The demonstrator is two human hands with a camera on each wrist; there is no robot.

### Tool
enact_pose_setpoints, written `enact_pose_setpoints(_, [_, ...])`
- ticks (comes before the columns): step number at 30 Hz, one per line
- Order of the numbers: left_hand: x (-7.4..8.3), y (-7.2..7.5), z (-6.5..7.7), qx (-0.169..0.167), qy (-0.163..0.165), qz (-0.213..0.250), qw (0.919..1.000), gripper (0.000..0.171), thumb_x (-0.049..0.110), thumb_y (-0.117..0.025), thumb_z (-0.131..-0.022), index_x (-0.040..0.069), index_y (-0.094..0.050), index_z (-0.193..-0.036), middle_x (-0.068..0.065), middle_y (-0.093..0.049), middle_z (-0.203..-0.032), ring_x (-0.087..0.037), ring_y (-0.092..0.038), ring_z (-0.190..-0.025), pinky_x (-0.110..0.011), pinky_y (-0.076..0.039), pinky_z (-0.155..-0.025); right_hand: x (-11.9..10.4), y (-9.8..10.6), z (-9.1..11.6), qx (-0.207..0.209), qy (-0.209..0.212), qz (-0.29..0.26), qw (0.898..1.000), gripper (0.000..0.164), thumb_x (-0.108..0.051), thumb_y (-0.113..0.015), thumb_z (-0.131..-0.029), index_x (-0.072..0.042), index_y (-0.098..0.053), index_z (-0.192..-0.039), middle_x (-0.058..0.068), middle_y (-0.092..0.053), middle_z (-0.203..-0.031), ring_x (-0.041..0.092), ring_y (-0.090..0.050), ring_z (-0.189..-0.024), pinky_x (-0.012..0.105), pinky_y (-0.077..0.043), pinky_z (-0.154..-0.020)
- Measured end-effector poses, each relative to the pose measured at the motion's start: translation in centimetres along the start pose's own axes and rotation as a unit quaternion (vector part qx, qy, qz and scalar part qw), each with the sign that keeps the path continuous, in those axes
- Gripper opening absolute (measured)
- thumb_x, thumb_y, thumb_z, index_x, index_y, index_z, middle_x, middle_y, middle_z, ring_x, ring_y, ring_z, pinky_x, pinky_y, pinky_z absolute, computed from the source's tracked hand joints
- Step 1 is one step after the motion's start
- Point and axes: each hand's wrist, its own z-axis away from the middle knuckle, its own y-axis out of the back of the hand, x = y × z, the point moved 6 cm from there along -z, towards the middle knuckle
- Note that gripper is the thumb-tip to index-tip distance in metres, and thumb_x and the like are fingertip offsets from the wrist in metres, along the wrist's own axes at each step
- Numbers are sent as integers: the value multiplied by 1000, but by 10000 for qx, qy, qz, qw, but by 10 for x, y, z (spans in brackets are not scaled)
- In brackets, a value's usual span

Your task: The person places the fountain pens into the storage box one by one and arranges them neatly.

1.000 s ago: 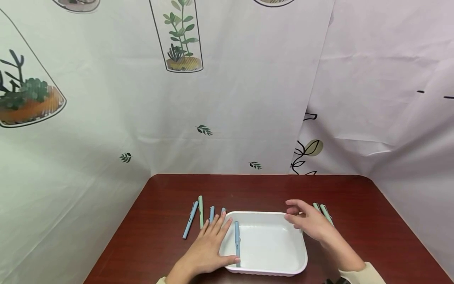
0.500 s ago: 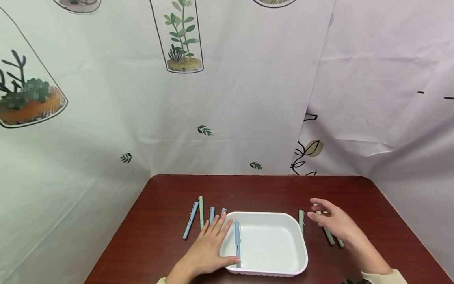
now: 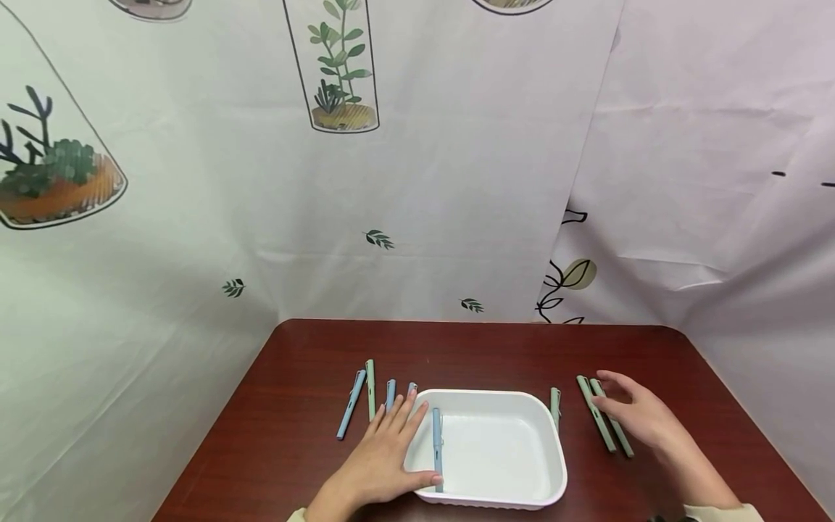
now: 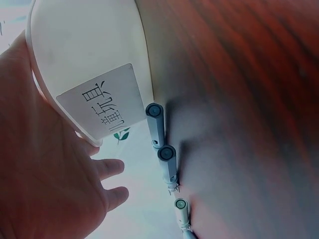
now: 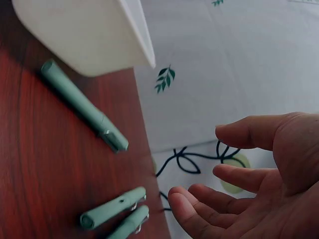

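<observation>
My left hand [image 3: 385, 460] lies with spread fingers over the left rim of a white plastic tray [image 3: 499, 457]. Its thumb reaches the lower end of a blue pen [image 3: 437, 435] lying inside the tray. To the right, my right hand [image 3: 642, 413] hovers with nothing in it, fingers parted and slightly bent. Below its fingertips, two green pens [image 3: 595, 413] lie side by side on the table, the outer one partly covered by the hand in the head view. Another green pen [image 5: 79, 102] lies close along the tray's right side.
Left of the tray lie several pens: a blue pen [image 3: 351, 404], a green pen [image 3: 370, 388] and further blue pens [image 3: 390, 391] partly hidden by my left hand. A patterned white cloth [image 3: 424, 181] hangs behind the dark red table [image 3: 483, 355].
My right hand has moved right, from the tray's upper right corner to above the two green pens. The green pen beside the tray is now uncovered. The left hand has stayed in place.
</observation>
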Motion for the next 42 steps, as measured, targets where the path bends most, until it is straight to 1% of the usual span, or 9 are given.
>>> enact_pose_setpoints(2, [0, 0, 0, 7, 0, 6, 10000, 104, 77, -60, -84, 20, -23, -163, -2, -8, -171, -34, -18, -155, -62, -19, -120, 4, 1, 0, 29, 37, 101, 9999, 66, -30, -63, -100, 4, -39, -150, 32, -49, -142, 46, -55, -123, 42, -50, -86])
enact_pose_setpoints(6, [0, 0, 0, 39, -11, -15, 10000, 104, 77, -59, -84, 20, -24, -163, -3, -9, -171, -34, -19, -155, -62, -19, -120, 11, 1, -3, -10, 19, 132, 9999, 68, -29, -62, -100, 5, -34, -153, 32, -47, -145, 47, -55, -125, 43, -51, -87])
enact_pose_setpoints(9, [0, 0, 0, 63, -16, -26, 10000, 104, 77, -60, -84, 20, -24, -163, -3, -9, -171, -34, -19, -155, -61, -20, -120, 17, 1, -4, -27, -16, 132, 9999, 70, -29, -62, -101, 5, -31, -154, 34, -46, -145, 48, -55, -125, 48, -52, -89])
enact_pose_setpoints(13, [0, 1, 0, 82, -13, -24, 10000, 104, 77, -60, -83, 19, -24, -163, -3, -9, -171, -34, -19, -155, -61, -20, -120, 25, 1, -6, 20, 3, 202, 9998, 71, -28, -62, -101, 7, -31, -153, 36, -45, -143, 51, -54, -126, 50, -52, -89])
enact_pose_setpoints(17, [0, 1, 1, 68, 2, -15, 10000, 104, 77, -60, -83, 19, -24, -163, -4, -10, -171, -34, -19, -155, -61, -20, -120, 32, 0, -8, 35, 44, 267, 9996, 70, -26, -63, -100, 9, -31, -152, 39, -44, -143, 53, -53, -125, 49, -54, -88])
enact_pose_setpoints(22, [1, 1, 1, 84, -5, -1, 10000, 104, 76, -61, -84, 19, -25, -162, -5, -12, -171, -34, -19, -154, -62, -20, -120, 40, -2, -13, -36, 42, 342, 9994, 71, -25, -64, -100, 11, -31, -151, 41, -43, -142, 56, -50, -126, 56, -52, -91])
enact_pose_setpoints(27, [1, 2, 1, 138, -31, -18, 9999, 104, 76, -61, -84, 18, -26, -162, -5, -11, -171, -35, -20, -154, -62, -20, -120, 46, -3, -19, -40, 81, 572, 9983, 70, -24, -65, -98, 14, -33, -148, 41, -47, -137, 56, -52, -122, 57, -52, -89])
enact_pose_setpoints(34, [1, 1, 0, 82, 22, -13, 10000, 104, 77, -59, -84, 19, -25, -162, -4, -10, -171, -35, -20, -154, -62, -20, -120, 51, -4, -27, 62, 310, 984, 9946, 67, -20, -69, -94, 17, -40, -141, 41, -53, -130, 54, -57, -114, 59, -51, -87])
enact_pose_setpoints(42, [2, 1, 0, 76, 24, -43, 10000, 104, 78, -58, -84, 19, -26, -162, -8, -14, -170, -34, -20, -154, -63, -21, -119, 58, -9, -32, -151, 305, 1165, 9926, 66, -20, -70, -93, 20, -42, -138, 44, -49, -132, 58, -50, -119, 62, -47, -90])
